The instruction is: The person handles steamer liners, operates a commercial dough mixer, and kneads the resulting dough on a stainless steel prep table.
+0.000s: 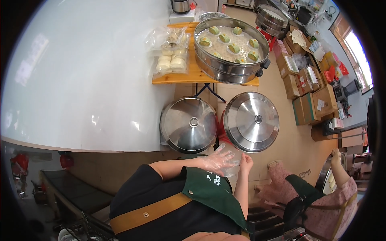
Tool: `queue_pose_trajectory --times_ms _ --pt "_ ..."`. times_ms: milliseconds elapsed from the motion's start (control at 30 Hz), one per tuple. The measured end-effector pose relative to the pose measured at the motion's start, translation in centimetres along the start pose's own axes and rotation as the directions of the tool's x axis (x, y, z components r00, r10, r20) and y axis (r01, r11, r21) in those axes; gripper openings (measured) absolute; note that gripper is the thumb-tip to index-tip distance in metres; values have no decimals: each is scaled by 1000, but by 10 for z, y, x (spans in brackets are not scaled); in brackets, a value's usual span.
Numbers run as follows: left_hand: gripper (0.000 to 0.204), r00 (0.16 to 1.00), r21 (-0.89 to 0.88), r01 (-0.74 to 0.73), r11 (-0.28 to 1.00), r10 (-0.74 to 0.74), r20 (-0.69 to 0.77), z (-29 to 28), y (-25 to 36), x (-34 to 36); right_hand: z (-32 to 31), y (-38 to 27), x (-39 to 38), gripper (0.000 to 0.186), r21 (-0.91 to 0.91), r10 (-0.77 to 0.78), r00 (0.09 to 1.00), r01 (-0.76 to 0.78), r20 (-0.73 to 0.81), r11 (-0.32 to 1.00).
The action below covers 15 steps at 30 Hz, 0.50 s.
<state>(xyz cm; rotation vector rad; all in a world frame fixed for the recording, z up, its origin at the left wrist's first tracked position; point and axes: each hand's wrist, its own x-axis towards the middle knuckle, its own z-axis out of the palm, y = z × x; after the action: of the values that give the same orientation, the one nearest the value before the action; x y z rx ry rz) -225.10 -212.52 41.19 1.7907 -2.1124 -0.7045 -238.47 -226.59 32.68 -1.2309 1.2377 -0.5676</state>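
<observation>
My left hand (219, 160) wears a clear, loose plastic glove, its fingers spread apart and holding nothing. Close beside it is my bare right hand (245, 162), with the fingers pinched together. Some clear plastic shows between the two hands, but whether my right fingers grip it is hard to make out. Just beyond them are two round steel steamer lids: the left lid (181, 130) and the right lid (252, 136), which is nearest my right fingers. A red thing shows partly between the lids.
A wooden table (161, 79) carries a steel steamer (225, 72) with several green rolled buns (224, 38), plus bagged white buns (171, 62). A white worktop (88, 88) fills the left. Cardboard boxes (323, 98) line the right. A co-worker (321, 209) in pink stands lower right.
</observation>
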Motion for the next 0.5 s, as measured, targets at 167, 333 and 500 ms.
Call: queue_pose_trajectory --times_ms 167,333,500 --pt "69 995 11 -84 996 83 48 4 5 5 -15 -13 -5 32 -45 149 976 -144 157 989" --pt "64 980 16 -197 980 196 31 7 8 11 -12 -22 -13 36 -54 173 930 -165 324 985" --pt "59 963 -3 -269 963 269 -19 13 10 15 -15 -20 -15 23 57 205 883 -251 423 966"
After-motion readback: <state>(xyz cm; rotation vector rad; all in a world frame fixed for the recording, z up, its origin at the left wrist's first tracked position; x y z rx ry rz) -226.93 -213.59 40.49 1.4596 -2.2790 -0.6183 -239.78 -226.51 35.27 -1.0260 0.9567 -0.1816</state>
